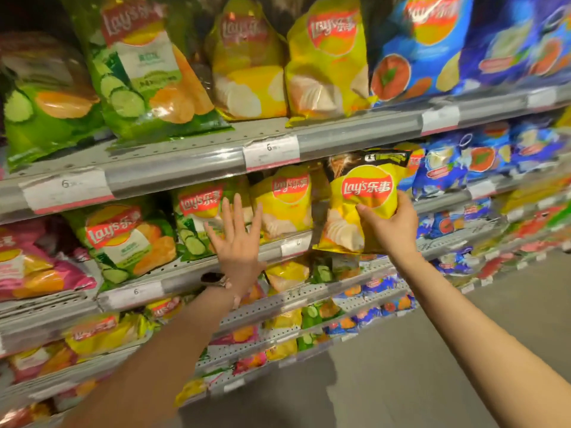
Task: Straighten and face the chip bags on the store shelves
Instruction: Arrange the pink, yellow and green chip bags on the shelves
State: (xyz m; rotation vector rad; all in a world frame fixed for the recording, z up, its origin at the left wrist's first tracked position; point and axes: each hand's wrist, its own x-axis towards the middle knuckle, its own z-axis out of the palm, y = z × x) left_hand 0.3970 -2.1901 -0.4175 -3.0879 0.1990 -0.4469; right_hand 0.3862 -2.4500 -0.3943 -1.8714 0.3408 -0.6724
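Yellow Lay's chip bag (pixel 360 208), glossy, puffy, likely light and crushable, is gripped low by the right hand (pixel 390 225). Left hand (pixel 238 242) hovers, fingers spread, before the shelved bags.

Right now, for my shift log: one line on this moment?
left hand: open, by green bag | right hand: grips yellow bag | facing unfinished

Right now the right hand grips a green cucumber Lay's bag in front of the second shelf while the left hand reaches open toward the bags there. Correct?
Not quite. The head view shows the right hand gripping a yellow Lay's bag, not a green cucumber one. The rest holds: it is in front of the second shelf, and the left hand reaches open toward the bags there.
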